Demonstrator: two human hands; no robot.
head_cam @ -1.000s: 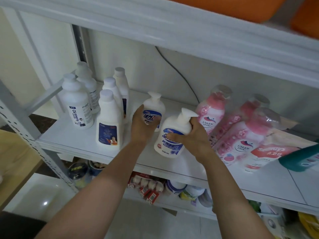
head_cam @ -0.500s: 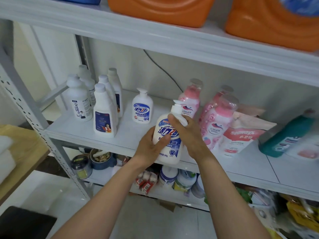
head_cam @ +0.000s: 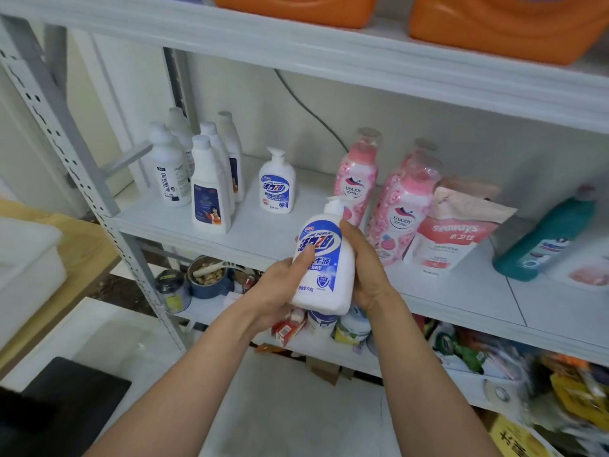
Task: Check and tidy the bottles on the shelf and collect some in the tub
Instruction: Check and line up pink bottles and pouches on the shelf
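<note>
A white pump bottle with a blue label (head_cam: pixel 324 262) is lifted off the shelf, in front of its edge. My left hand (head_cam: pixel 280 288) grips its left side and base, thumb across the label. My right hand (head_cam: pixel 365 268) grips its right side. A second, matching pump bottle (head_cam: pixel 276 184) stands on the white shelf (head_cam: pixel 260 235). Several white cleaner bottles (head_cam: pixel 209 186) stand at the shelf's left. Pink bottles (head_cam: pixel 400 206) stand at the right. A white tub (head_cam: pixel 29 268) sits at the far left on a wooden surface.
A refill pouch (head_cam: pixel 453 232) and a teal bottle (head_cam: pixel 543 242) sit further right on the shelf. Orange jugs (head_cam: pixel 504 24) fill the shelf above. The lower shelf holds jars, a bowl (head_cam: pixel 207 275) and packets. A grey upright post (head_cam: pixel 69 136) stands left.
My left hand left the back pump bottle and joined the right on the front one. Both hands lifted that bottle off the shelf toward me.
</note>
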